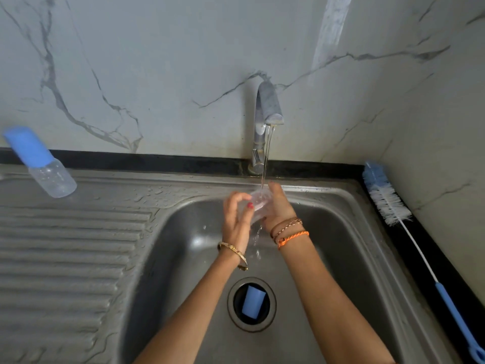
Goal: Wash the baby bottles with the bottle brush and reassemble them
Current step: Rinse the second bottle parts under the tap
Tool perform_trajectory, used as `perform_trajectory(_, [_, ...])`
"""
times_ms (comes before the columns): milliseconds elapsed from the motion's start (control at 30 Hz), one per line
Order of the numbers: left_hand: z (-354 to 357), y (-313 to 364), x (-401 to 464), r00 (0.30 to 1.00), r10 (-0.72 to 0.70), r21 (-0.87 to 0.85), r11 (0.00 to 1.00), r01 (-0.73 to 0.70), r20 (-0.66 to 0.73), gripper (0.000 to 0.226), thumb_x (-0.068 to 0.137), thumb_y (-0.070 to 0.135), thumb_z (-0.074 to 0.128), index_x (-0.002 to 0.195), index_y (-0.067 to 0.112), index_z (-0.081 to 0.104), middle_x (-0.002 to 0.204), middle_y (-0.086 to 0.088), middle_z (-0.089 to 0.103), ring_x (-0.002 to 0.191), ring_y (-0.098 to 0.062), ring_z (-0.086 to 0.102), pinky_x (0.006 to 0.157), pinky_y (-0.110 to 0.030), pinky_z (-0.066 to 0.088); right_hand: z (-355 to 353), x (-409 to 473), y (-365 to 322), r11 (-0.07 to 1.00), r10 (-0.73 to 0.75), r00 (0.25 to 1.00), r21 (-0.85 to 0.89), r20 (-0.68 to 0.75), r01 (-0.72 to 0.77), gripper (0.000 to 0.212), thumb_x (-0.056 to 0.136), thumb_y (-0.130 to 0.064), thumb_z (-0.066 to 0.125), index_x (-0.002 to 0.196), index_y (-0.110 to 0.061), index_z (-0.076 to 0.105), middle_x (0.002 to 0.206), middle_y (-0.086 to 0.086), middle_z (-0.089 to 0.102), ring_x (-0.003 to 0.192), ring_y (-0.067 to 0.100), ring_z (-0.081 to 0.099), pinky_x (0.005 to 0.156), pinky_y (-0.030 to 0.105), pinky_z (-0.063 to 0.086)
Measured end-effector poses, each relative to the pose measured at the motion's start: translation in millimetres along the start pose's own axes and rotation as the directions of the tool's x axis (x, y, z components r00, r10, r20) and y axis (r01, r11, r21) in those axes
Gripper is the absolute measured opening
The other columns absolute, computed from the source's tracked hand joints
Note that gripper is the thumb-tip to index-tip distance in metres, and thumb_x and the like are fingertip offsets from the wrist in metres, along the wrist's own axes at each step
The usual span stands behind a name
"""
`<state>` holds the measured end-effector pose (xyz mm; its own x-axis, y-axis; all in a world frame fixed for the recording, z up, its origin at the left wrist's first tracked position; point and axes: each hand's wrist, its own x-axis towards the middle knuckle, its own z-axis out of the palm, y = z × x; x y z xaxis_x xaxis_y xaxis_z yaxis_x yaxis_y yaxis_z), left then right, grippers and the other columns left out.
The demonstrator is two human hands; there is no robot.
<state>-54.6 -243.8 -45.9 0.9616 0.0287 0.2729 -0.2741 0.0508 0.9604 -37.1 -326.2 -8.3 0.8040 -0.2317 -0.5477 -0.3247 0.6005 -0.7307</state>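
No brand, label or writing can be read on anything here. Both hands work together over the steel sink [328, 232], under the running tap [266, 111]: the left hand [236, 219] and the right hand [279, 206] each curl their fingers round a clear bottle [258, 203] held between them, with the stream falling onto it and spilling down past the wrists. Below the hands, in the drain opening, lies a blue cap [252, 301]. Far to the left of the hands, on the ribbed draining board, a second bottle with a blue cover [39, 161] stands upright. To their right, the bottle brush [399, 214] lies along the black desk [430, 248] edge, bristles toward the marble-veined wall [157, 61].
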Motion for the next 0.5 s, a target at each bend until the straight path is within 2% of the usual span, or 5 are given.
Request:
perform_trajectory(100, [4,1,1,0.997,0.068,0.005,0.998,-0.068,0.043,0.01,0.069,0.028,0.048,0.076,0.021,0.051,0.095,0.007,0.048,0.091,0.015,0.047,0.083,-0.004,0.035,-6,0,-2,0.959,0.094,0.989,0.256,0.113,-0.12,0.023,0.089,-0.031,0.05,0.08,-0.011,0.046,0.075,0.007,0.045,0.069,0.018,0.046,0.07,0.029,0.041])
perform_trajectory(233, [9,14,8,0.973,-0.174,-0.239,0.962,0.134,-0.153,0.008,0.075,0.015,0.044,0.068,0.016,0.047,0.079,0.003,0.05,0.075,-0.001,0.053,0.065,-0.013,0.043,-6,-4,4,0.981,-0.164,0.986,0.107,0.034,0.16,0.011,0.081,-0.012,0.064,0.079,-0.013,0.053,0.074,0.004,0.054,0.068,0.017,0.054,0.063,0.03,0.046])
perform_trajectory(367, [0,25,29,0.697,-0.715,-0.378,0.659,0.65,-0.049,0.028,0.095,0.02,0.036,0.073,0.014,0.051,0.061,-0.007,0.058,0.051,-0.023,0.055,0.035,-0.015,0.04,-1,-20,-4,0.786,-0.433,0.83,-0.303,0.352,0.539,0.022,0.077,-0.002,0.068,0.089,-0.015,0.057,0.081,-0.002,0.058,0.077,0.011,0.056,0.069,0.02,0.048])
perform_trajectory(433, [-8,29,30,0.566,-0.813,-0.38,0.484,0.788,0.138,0.029,0.096,0.022,0.037,0.074,0.01,0.052,0.047,-0.006,0.059,0.049,-0.021,0.056,0.035,-0.017,0.044,2,-23,0,0.595,-0.447,0.743,-0.454,0.499,0.663,0.041,0.072,0.0,0.073,0.103,-0.016,0.051,0.087,-0.008,0.057,0.082,0.006,0.057,0.074,0.017,0.049])
perform_trajectory(500, [-11,27,27,0.559,-0.804,-0.299,0.493,0.817,0.202,0.025,0.096,0.026,0.044,0.085,0.006,0.056,0.06,-0.009,0.065,0.066,-0.023,0.058,0.044,-0.027,0.052,0,-20,0,0.496,-0.406,0.741,-0.552,0.535,0.67,0.046,0.071,-0.006,0.076,0.108,-0.014,0.049,0.091,-0.007,0.058,0.091,0.014,0.059,0.087,0.031,0.05])
